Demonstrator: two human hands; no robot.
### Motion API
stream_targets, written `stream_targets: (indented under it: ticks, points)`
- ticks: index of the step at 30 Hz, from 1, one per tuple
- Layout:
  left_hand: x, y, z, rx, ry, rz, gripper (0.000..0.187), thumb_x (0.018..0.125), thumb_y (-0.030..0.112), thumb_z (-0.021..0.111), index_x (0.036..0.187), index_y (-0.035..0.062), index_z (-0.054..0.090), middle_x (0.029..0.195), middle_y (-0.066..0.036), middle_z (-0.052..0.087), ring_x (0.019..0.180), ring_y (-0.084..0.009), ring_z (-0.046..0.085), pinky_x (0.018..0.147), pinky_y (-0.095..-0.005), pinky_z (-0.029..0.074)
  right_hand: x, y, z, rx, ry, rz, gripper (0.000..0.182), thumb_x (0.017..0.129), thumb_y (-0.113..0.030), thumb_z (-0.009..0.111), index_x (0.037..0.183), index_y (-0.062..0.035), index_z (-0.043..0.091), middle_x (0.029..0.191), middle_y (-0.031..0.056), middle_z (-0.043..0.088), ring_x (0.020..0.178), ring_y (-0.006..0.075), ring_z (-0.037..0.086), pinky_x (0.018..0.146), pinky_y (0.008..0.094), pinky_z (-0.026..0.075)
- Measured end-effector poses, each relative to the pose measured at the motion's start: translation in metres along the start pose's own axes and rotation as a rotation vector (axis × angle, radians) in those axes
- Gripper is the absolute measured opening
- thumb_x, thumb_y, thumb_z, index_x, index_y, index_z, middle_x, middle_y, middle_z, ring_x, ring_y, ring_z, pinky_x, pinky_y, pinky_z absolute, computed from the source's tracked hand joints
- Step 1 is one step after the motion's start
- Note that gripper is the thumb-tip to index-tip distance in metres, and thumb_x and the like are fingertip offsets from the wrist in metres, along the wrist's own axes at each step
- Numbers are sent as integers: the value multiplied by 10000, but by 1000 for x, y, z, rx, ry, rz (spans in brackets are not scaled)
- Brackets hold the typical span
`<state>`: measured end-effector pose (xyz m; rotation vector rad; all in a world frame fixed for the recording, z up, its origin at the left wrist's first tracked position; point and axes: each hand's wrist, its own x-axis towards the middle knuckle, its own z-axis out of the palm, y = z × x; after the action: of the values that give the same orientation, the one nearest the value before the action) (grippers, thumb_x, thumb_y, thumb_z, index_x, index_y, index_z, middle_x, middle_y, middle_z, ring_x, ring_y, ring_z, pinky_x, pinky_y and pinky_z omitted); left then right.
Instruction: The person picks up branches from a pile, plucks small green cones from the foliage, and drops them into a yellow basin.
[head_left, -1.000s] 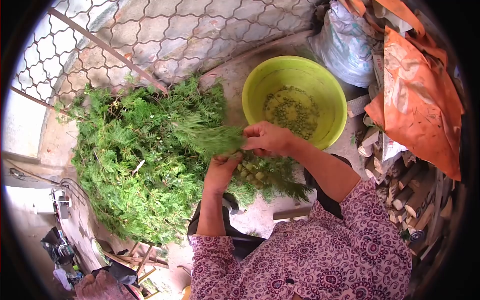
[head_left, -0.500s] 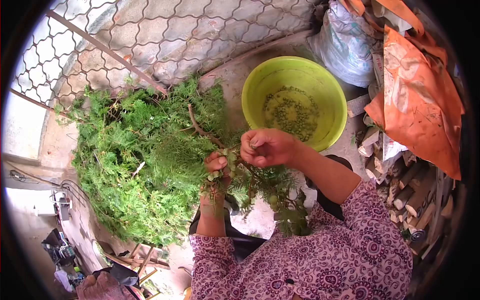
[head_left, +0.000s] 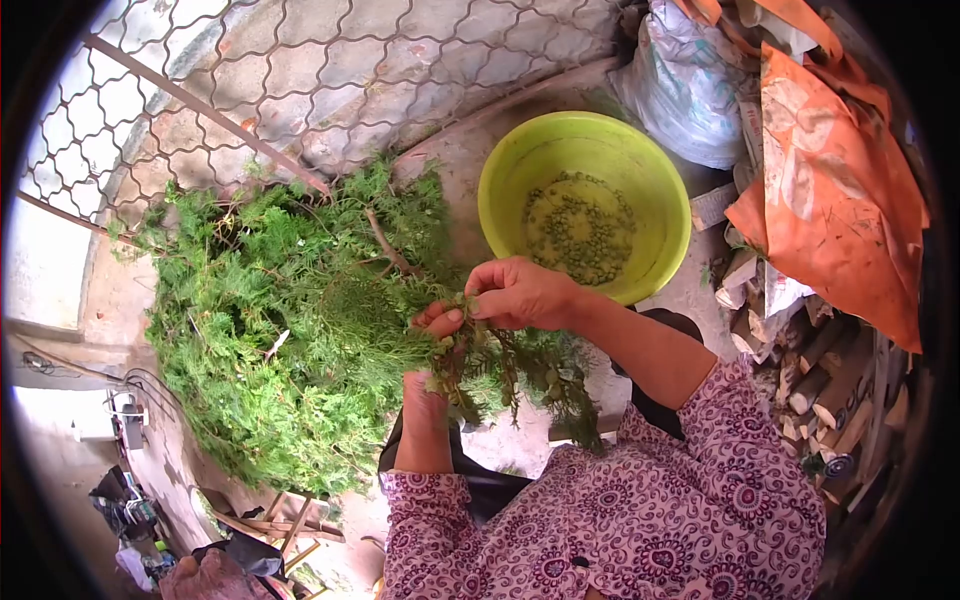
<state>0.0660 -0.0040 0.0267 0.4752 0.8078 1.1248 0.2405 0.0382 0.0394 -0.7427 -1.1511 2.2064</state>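
Observation:
A leafy conifer branch (head_left: 545, 380) bearing small pale green cones lies across in front of me, its sprays hanging to the right over my lap. My left hand (head_left: 438, 322) is closed around its stem, thumb on top. Right beside it, my right hand (head_left: 520, 293) pinches thumb and forefinger on what looks like a small green cone (head_left: 471, 303) at the branch. Just beyond my right hand stands a yellow-green basin (head_left: 655, 262), with many small green cones (head_left: 585, 230) scattered on its bottom.
A big heap of cut conifer branches (head_left: 270, 350) lies to the left against a wire mesh panel (head_left: 350, 70). At the right are a white woven sack (head_left: 690, 90), an orange sheet (head_left: 840, 200) and stacked firewood (head_left: 830, 385). Wooden pieces (head_left: 285, 525) lie at the lower left.
My right hand has moved left and down from above the branch, and its fingertips now meet the branch beside my left hand. The left hand keeps its hold.

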Motion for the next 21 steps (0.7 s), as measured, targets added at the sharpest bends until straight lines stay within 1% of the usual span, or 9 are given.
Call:
stream_targets:
  ticks: [2,4,5,9,11,14,16,19,21]
  points:
    - [0,0,1,33,-25,-30,110,727,51,590,825,7,611,710,-32,609,561,-105,542,490,-207,421,3,6,-4,174,-54,60,102,773,-135,575,815,-59,522,626,-3,488,448,63,411,375,184,287]
    - [0,-1,0,-62,-227,11,129,715,59,588,821,-10,608,730,-59,611,603,-129,556,534,-232,440,2,6,-6,290,-109,81,80,778,-121,549,818,-58,522,630,11,496,438,65,409,362,179,281]
    - [0,-3,-1,-62,-228,13,129,715,59,588,821,-10,608,730,-59,611,603,-129,556,534,-232,440,2,5,-7,406,-166,103,64,783,-107,523,822,-57,522,634,24,505,428,67,406,348,174,275]
    - [2,-2,-6,-56,-131,38,174,696,66,593,835,-38,604,778,-99,619,673,-162,581,600,-270,468,1,3,-1,492,-157,115,62,786,-93,500,830,-55,522,644,49,522,429,69,412,342,169,287]
    - [-1,2,-3,-35,-129,28,185,693,68,596,842,-42,604,793,-105,621,689,-167,586,614,-282,472,-1,-6,4,393,-70,25,111,805,-157,501,832,-51,522,588,19,483,425,63,374,353,186,261]
    - [-6,4,5,12,-46,64,191,694,49,604,863,-40,608,800,-97,625,691,-157,587,618,-260,470,-1,-12,1,174,-26,62,139,820,-201,541,832,-63,525,614,8,501,443,55,390,361,181,257]
    - [-6,2,0,91,-37,-27,174,695,19,610,862,-29,616,791,-82,629,669,-143,584,608,-240,470,2,-5,1,88,-23,67,138,820,-201,559,827,-67,524,617,-1,501,441,51,387,364,179,253]
    - [2,-8,-24,185,10,-16,159,694,-7,611,852,-19,625,773,-76,628,650,-134,582,600,-234,478,2,-5,4,-41,-14,62,119,809,-172,588,817,-73,523,613,-18,494,430,44,375,368,176,243]
    - [-2,-7,-13,181,19,-11,143,697,0,606,838,-12,625,767,-72,625,643,-131,579,588,-237,474,1,-4,2,-83,-5,51,105,799,-143,600,811,-75,521,607,-26,487,422,42,366,368,175,237]
